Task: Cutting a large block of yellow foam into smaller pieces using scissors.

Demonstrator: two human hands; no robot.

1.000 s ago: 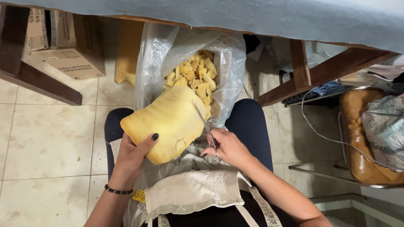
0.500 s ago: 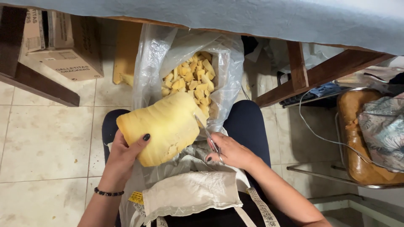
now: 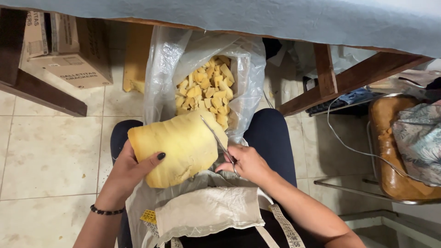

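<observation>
Under table left, brown cardboard box (image 3: 69, 50); left hand (image 3: 131, 172) fingers clamp yellow foam (image 3: 177, 147), right hand (image 3: 245, 163) fingers clamp scissors (image 3: 219, 144)

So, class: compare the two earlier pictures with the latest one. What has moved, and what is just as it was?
The yellow foam block has tipped lower and drifted slightly left in the left hand. The scissors in the right hand have kept cutting at its right edge. Nothing was picked up or let go. The plastic bag of foam pieces, the cardboard box and the floor are unchanged.
</observation>
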